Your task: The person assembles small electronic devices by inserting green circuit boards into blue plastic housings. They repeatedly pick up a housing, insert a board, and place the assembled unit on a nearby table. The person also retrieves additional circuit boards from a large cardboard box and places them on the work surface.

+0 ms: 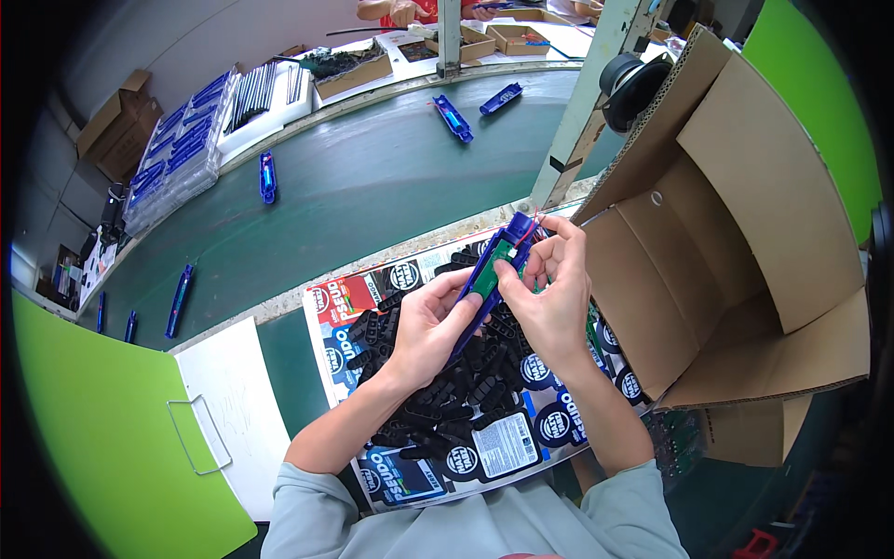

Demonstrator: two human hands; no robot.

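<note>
A long blue plastic housing [518, 225] is held tilted in front of me, above a pile of small black plastic parts [456, 396]. Inside it lies a green circuit board [486, 278], with thin red wires [528, 230] at the upper end. My left hand [426, 324] is closed round the housing's lower part, its thumb along the near side. The thumb of my right hand [556, 303] presses on the board, while its bent fingers curl by the far side and the wires; what those fingertips pinch is partly hidden.
The black parts lie on a printed sheet [413, 475]. An open cardboard box [643, 279] stands at the right. Beyond, a green conveyor belt [363, 186] carries several blue housings [453, 118]. Green panels [112, 419] flank me. Another person's hand [407, 12] shows across the belt.
</note>
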